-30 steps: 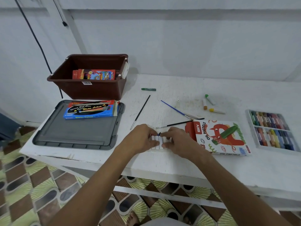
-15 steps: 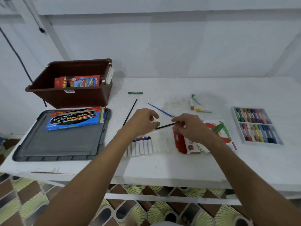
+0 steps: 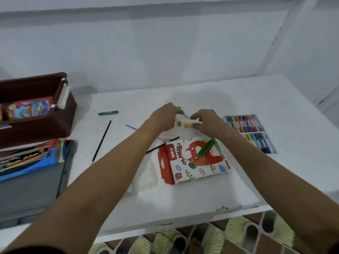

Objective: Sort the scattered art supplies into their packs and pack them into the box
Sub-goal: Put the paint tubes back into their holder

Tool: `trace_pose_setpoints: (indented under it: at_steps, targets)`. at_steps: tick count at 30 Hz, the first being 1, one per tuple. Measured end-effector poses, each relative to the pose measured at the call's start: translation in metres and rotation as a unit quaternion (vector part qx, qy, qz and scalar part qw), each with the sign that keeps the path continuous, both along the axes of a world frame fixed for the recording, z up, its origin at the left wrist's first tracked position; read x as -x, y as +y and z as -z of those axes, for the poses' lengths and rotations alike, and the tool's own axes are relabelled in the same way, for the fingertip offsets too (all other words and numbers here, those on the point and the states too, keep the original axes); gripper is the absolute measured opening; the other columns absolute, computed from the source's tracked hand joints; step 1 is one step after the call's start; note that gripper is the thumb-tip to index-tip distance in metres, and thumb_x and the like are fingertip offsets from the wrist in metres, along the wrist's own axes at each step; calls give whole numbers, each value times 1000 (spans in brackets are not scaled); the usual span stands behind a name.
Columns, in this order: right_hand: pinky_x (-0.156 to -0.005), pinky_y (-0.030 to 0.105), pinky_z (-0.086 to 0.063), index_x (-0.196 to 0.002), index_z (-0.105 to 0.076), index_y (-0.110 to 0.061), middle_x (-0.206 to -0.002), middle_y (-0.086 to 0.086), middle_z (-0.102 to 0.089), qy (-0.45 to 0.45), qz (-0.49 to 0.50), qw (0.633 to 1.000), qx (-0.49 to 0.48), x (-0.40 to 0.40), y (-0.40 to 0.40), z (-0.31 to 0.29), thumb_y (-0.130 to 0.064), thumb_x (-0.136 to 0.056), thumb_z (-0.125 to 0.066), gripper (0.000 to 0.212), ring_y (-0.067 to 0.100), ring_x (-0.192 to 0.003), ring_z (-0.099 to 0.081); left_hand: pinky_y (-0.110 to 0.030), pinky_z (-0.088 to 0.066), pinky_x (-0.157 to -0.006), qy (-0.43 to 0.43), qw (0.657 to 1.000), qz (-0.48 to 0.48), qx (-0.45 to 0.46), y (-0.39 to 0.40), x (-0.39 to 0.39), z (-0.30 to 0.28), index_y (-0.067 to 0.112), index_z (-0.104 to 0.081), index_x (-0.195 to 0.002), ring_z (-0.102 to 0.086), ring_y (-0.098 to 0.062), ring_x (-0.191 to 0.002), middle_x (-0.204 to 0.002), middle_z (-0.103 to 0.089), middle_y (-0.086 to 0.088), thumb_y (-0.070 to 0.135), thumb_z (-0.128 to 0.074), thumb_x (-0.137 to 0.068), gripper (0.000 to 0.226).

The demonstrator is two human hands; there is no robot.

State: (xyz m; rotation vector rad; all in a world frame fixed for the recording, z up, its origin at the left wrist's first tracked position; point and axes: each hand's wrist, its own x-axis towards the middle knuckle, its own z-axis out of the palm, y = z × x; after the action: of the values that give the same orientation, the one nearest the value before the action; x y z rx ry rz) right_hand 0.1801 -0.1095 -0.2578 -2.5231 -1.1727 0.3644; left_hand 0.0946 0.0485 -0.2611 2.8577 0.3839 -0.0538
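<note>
Closest to the camera, 2 bare forearms reach out over the white tabletop (image 3: pixel 183 202), whose front edge sits above a patterned tile floor (image 3: pixel 238 233). Between the forearms lies a clear plastic paint-tube pack (image 3: pixel 145 177), faint against the white surface, and just right of it the oil pastels box (image 3: pixel 194 160), flat with its red flap end toward the left. At the left edge, a blue watercolour pack (image 3: pixel 27 158) rests on a grey lid (image 3: pixel 27 191).

Further out, a black brush (image 3: pixel 101 142) lies well left of the arms, a second black brush (image 3: pixel 163 144) pokes out by the pastels box, and a blue brush tip (image 3: pixel 131 127) shows beside the left forearm. To the right sits the open tray of pastels (image 3: pixel 249 132).

Beyond that, the left hand (image 3: pixel 165 117) and right hand (image 3: pixel 205 121) hover close together over 3 small paint tubes: a brown-capped one (image 3: pixel 179 123), a yellow-capped one (image 3: pixel 186 124) and a green-capped one (image 3: pixel 179 107). Fingers of both hands are curled, part open; whether either actually grips a tube I cannot tell.

Farther left lie a green marker (image 3: pixel 108 113) and the brown box (image 3: pixel 45 123), holding a colourful pack (image 3: pixel 29 109).
</note>
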Motion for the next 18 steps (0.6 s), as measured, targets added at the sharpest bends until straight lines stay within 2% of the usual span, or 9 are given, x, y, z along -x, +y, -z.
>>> trace_pose_setpoints:
  at_steps: [2, 5, 9, 12, 15, 18]
  targets:
    - [-100, 29, -39, -126, -59, -11, -128, 7, -58, -1, -13, 1000, 19, 0, 5, 1, -20, -91, -60, 36, 19, -116, -53, -30, -46, -74, 10, 1000, 5, -20, 0, -6, 4, 28, -57, -130, -57, -24, -98, -119, -48, -6, -1, -49, -92, 49]
    - [-97, 27, -40, -127, -58, -11, -127, 7, -58, 2, -23, 999, 49, 0, 12, 4, -18, -92, -59, 36, 20, -113, -55, -34, -51, -77, 25, 999, 4, -26, 3, -8, 9, 25, -63, -122, -58, -23, -92, -114, -47, -5, 1, -56, -90, 41]
    - [-98, 29, -43, -125, -60, -11, -123, 8, -60, 9, -15, 998, 62, 4, 17, 8, -15, -91, -58, 34, 20, -110, -57, -31, -48, -66, 6, 999, -17, -49, 7, 1, 15, 23, -66, -114, -52, -18, -77, -112, -45, -5, 8, -61, -90, 29]
    - [-95, 27, -45, -123, -61, -10, -119, 8, -63, 27, -22, 999, 28, 19, 17, 0, -15, -90, -60, 33, 18, -105, -59, -33, -49, -73, -11, 998, -50, -23, 10, 17, 8, 19, -66, -111, -53, -18, -86, -110, -51, -5, 19, -58, -94, 18]
    - [-84, 19, -46, -122, -62, -12, -114, 5, -66, 62, -30, 997, -33, 45, 20, -11, -20, -89, -63, 34, 13, -96, -60, -37, -51, -82, -49, 994, -95, 30, 14, 47, -7, 14, -66, -109, -59, -21, -96, -104, -63, -4, 24, -56, -95, 20]
    - [-74, 14, -43, -121, -63, -15, -110, 2, -66, 108, -58, 991, -54, 82, 26, -19, -26, -87, -65, 36, 10, -90, -60, -26, -43, -73, -81, 981, -158, 75, 16, 93, -20, 14, -67, -105, -55, -15, -86, -98, -64, 0, 29, -57, -94, 21]
